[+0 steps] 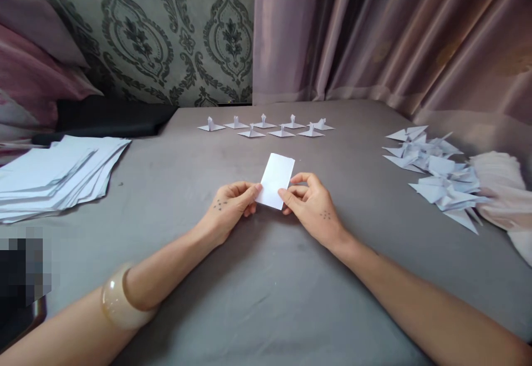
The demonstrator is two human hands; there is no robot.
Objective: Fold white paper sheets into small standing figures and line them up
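A small white rectangle of paper (276,179) is held up over the grey cloth surface, tilted a little to the right. My left hand (236,202) pinches its lower left edge between thumb and fingers. At its lower right, my right hand (310,202) grips the edge with the thumb on the front and the fingers curled behind. Whether the paper is folded or a single sheet I cannot tell. Beyond it stand several small folded paper figures (282,131) with flat pointed wings, set out in two rows.
On the left lies a stack of white paper sheets (62,172), with a black folded item (116,116) behind it. A heap of pointed folded paper pieces (440,169) lies at the right beside bunched pale cloth (499,174). Pink curtains (353,33) hang behind.
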